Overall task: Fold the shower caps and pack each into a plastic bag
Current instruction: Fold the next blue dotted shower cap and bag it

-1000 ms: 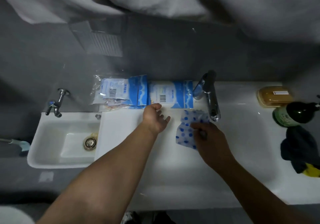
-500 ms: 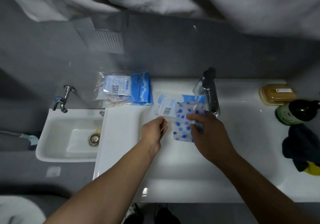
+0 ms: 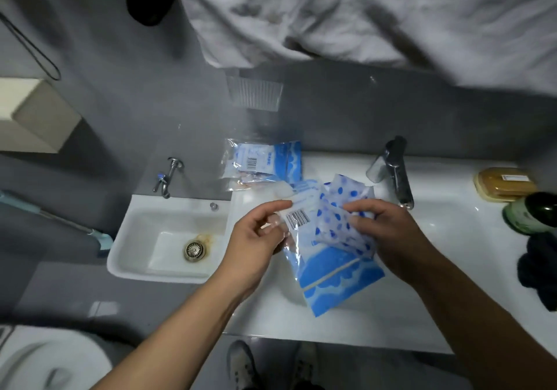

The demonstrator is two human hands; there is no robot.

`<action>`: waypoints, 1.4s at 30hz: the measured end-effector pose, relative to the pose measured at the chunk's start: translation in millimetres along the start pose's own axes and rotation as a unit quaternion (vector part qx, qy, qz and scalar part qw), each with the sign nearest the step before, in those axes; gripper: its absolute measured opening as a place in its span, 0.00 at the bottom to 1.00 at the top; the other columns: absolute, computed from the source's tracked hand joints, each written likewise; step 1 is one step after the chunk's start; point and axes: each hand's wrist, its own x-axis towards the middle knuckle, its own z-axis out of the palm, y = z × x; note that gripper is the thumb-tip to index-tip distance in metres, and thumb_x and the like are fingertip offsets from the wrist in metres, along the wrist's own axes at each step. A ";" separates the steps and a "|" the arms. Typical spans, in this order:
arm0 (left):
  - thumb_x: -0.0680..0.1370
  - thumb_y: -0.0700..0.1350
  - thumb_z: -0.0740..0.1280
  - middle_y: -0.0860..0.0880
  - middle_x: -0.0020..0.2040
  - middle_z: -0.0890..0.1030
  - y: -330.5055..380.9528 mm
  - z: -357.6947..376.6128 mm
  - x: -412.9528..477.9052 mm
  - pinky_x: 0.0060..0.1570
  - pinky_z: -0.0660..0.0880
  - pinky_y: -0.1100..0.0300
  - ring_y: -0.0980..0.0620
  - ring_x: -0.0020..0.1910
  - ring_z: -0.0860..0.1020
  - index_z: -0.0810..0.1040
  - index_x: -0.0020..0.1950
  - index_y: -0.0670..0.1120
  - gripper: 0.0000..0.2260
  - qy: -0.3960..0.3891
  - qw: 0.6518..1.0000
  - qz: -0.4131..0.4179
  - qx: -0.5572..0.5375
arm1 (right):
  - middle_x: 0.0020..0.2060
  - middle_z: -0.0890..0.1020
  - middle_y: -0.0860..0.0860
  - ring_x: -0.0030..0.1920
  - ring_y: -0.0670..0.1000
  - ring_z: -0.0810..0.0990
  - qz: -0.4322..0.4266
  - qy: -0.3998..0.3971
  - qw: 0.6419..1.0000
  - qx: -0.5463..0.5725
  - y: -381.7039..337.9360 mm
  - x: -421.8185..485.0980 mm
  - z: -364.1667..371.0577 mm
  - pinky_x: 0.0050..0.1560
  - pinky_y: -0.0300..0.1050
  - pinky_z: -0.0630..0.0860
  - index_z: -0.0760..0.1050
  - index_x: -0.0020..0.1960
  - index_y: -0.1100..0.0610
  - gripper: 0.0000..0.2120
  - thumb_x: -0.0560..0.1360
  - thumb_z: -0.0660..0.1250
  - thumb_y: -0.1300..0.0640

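I hold a blue-and-clear plastic bag (image 3: pixel 334 275) with a barcode above the white counter (image 3: pixel 376 314). My left hand (image 3: pixel 256 239) pinches the bag's open upper edge near the barcode. My right hand (image 3: pixel 388 233) grips a folded white shower cap (image 3: pixel 340 211) with blue dots, pressed against the bag's mouth. Whether the cap is partly inside the bag is unclear. A pile of packed bags (image 3: pixel 265 163) lies at the back of the counter, left of the tap.
A chrome tap (image 3: pixel 394 169) stands just behind my right hand. To the right are a soap dish (image 3: pixel 506 183), a dark green bottle (image 3: pixel 533 211) and a dark cloth (image 3: pixel 539 266). A small sink (image 3: pixel 135 239) sits lower left. White cloth (image 3: pixel 361 12) hangs overhead.
My left hand took a bag from the back of the counter and lifted it toward me. My right hand raised the dotted cap off the counter and brought it to the bag's mouth.
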 end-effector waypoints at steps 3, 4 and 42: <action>0.78 0.28 0.62 0.46 0.40 0.76 25.0 -18.6 -18.7 0.46 0.78 0.56 0.51 0.38 0.76 0.82 0.59 0.46 0.19 -0.020 0.998 0.033 0.040 | 0.40 0.85 0.47 0.42 0.48 0.82 -0.004 -0.038 0.998 0.054 -11.4 -10.4 24.3 0.46 0.40 0.77 0.85 0.40 0.51 0.10 0.69 0.71 0.65; 0.78 0.28 0.61 0.44 0.42 0.78 32.7 -25.3 -24.5 0.46 0.80 0.58 0.51 0.40 0.78 0.82 0.60 0.45 0.19 -0.026 0.997 0.045 0.058 | 0.40 0.86 0.48 0.42 0.49 0.82 -0.009 -0.052 0.997 0.058 -16.7 -14.4 32.2 0.46 0.41 0.78 0.85 0.40 0.52 0.13 0.71 0.70 0.68; 0.71 0.34 0.74 0.42 0.50 0.86 125.9 -32.4 -37.7 0.45 0.76 0.59 0.51 0.43 0.80 0.84 0.54 0.42 0.12 -0.179 0.966 0.087 0.168 | 0.59 0.71 0.40 0.62 0.41 0.73 -0.346 -0.018 0.912 -0.218 -116.3 -68.3 71.5 0.57 0.30 0.70 0.72 0.60 0.47 0.18 0.77 0.62 0.67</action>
